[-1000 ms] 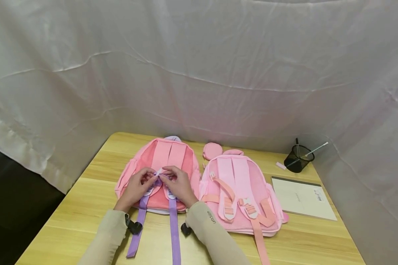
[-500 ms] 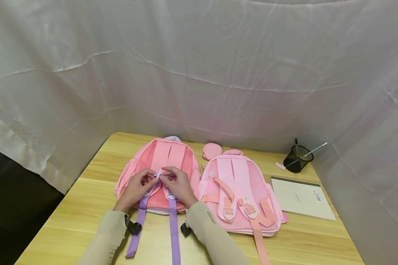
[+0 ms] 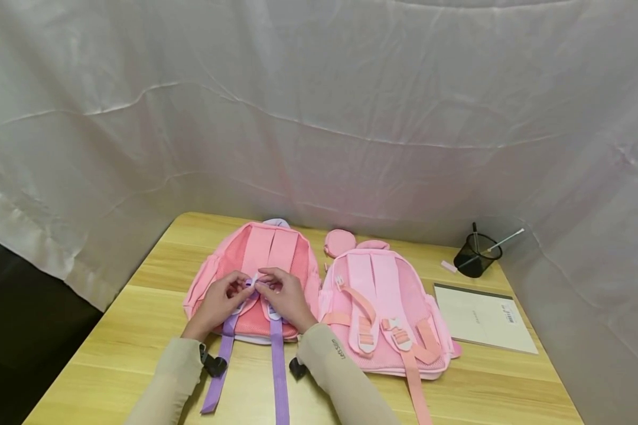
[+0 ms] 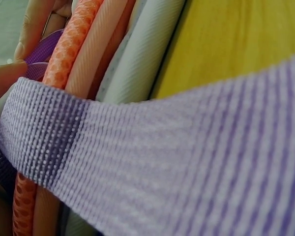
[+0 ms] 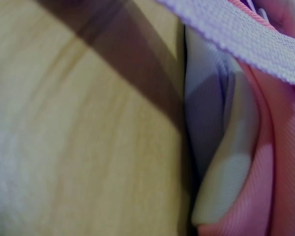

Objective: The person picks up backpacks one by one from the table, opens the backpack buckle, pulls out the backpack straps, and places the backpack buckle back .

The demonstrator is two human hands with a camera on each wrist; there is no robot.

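Note:
A coral-pink backpack lies with its shoulder straps up, left of centre in the head view. Over its middle, my left hand and right hand meet fingertip to fingertip. Between them they pinch a small white buckle with purple webbing at it, partly hidden by the fingers. Two loose purple strap ends hang from the bag over the table. In the left wrist view, lavender webbing crosses close to the camera, past my fingers. The right wrist view catches webbing above the bag's pale edge.
A lighter pink backpack with peach straps and buckles lies right beside the first. Behind it sits a round pink pouch. Farther right are a notebook, a black mesh pen cup and a small eraser-like block. Grey curtains enclose the table.
The fingertips shift slightly around the buckle, and its white part stands more upright between them. Both arms and the two backpacks stay in place.

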